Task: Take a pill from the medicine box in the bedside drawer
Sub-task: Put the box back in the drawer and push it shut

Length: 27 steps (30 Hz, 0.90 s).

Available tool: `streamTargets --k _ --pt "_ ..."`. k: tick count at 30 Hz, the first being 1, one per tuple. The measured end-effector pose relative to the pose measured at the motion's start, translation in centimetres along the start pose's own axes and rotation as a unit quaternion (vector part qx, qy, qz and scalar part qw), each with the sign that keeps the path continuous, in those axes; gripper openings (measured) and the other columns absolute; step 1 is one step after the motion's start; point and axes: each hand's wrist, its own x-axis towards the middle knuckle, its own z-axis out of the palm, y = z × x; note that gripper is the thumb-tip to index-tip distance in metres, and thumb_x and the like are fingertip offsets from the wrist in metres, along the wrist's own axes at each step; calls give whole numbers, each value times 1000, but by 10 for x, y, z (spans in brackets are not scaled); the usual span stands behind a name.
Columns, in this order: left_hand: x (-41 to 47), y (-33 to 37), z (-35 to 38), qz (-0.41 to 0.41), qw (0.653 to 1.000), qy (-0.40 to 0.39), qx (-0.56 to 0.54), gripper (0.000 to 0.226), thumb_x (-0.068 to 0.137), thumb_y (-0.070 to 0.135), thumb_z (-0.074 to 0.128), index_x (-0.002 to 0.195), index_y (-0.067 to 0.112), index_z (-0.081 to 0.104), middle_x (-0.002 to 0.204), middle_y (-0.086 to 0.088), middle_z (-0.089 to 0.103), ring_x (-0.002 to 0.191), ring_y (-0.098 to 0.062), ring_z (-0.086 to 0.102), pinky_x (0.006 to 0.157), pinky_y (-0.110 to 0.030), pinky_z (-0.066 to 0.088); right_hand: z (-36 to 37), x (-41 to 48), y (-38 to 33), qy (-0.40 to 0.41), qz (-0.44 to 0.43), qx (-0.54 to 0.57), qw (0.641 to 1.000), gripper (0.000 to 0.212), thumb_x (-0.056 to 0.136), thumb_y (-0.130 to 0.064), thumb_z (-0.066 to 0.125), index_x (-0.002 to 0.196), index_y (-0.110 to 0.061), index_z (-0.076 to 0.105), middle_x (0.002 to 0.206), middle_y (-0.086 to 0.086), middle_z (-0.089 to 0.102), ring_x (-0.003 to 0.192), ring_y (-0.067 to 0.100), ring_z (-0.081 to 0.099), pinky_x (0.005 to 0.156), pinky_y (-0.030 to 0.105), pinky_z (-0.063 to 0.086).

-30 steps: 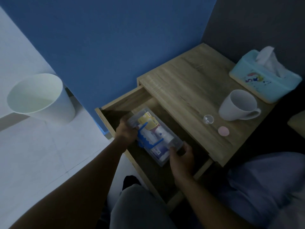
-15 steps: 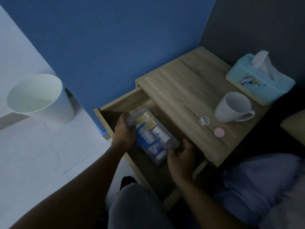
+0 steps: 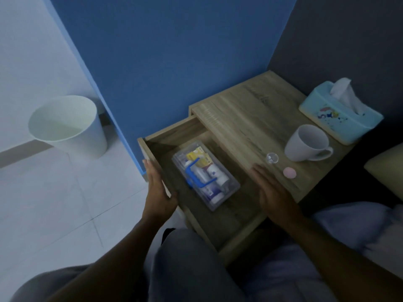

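Dim blue wall (image 3: 174, 62) backs the scene, with pale floor tiles on my left and a white wastebasket (image 3: 65, 125) standing against the wall's edge. From my remote seat I see the wooden bedside table (image 3: 246, 118) at the right, its drawer (image 3: 172, 134) pulled out toward me. Inside the drawer lies the clear medicine box (image 3: 206, 176), lid shut, blue handle (image 3: 196, 174) across its top, bottles and a yellow packet visible through the plastic; it sits flat on the drawer floor, slightly diagonal. My left hand (image 3: 159, 192) is spread flat with fingers together, resting along the drawer's left side panel, holding nothing. My right hand (image 3: 272, 190) is likewise flat and empty, hovering over the table's front edge just right of the box, apart from it. On the tabletop near the right fingertips stand a small clear cup (image 3: 272, 158) and a pink round cap (image 3: 289, 172), then a white mug (image 3: 307, 143) with its handle toward me, and behind that a light-blue tissue box (image 3: 340, 114). Grey trousers (image 3: 192, 269) fill the lower frame.
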Motion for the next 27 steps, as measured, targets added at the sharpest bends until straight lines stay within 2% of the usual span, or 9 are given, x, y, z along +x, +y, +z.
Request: streamTargets --k 3,6,10,13,15,18,20,23,27 --pt "-5 -9 3 -64 993 -66 -72 116 77 54 66 151 35 -22 143 49 6 134 9 19 105 -19 27 -1 -1 14 -49 -35 -30 998 58 94 3 58 148 -4 40 159 16 33 149 28 29 121 48 25" --pt "-3 -18 8 -98 985 -99 -103 109 77 57 62 152 38 -14 146 31 22 131 0 29 97 -19 37 5 0 16 -41 -18 -22 999 60 95 3 54 152 -7 35 162 12 28 151 24 23 123 43 18" --pt "5 -21 16 -119 979 -110 -124 100 84 50 61 154 36 -9 163 10 18 144 -16 29 103 -29 38 10 2 15 -19 -5 -20 1000 56 96 -2 52 150 -8 39 160 11 33 151 23 27 123 47 24" --pt "14 -16 28 -117 977 -119 -134 98 90 40 60 153 35 -15 164 8 16 146 -18 29 101 -27 39 12 3 17 -9 2 0 1000 53 98 -5 50 150 -10 41 159 9 36 150 21 29 121 49 29" --pt "21 -9 38 -112 974 -132 -146 99 93 34 59 152 35 -20 164 9 12 142 -11 28 100 -24 38 12 4 19 -19 14 25 999 52 100 -9 46 151 -14 39 161 4 33 151 16 25 122 46 27" --pt "35 -1 56 -104 971 -144 -157 99 95 26 58 150 35 -24 160 17 9 133 -2 26 93 -9 40 11 5 22 -35 22 44 998 52 102 -15 40 154 -19 33 164 -2 27 153 10 18 124 44 22" --pt "44 5 68 -100 970 -149 -164 99 95 20 57 151 34 -24 163 12 6 136 -4 24 91 -5 40 10 4 23 -45 16 53 997 53 102 -20 35 155 -20 31 165 -3 24 153 9 15 125 43 21" --pt "57 15 87 -99 968 -151 -174 98 96 19 55 151 33 -25 164 7 3 145 -16 22 91 -5 41 7 4 25 -60 16 65 996 54 102 -25 32 156 -21 28 166 -4 22 154 9 12 125 43 19" --pt "71 30 110 -96 965 -157 -186 97 97 16 53 150 31 -26 165 4 -3 149 -25 17 109 -32 35 7 4 26 -53 17 70 996 54 102 -25 32 156 -20 29 165 -3 22 154 10 13 126 40 17"
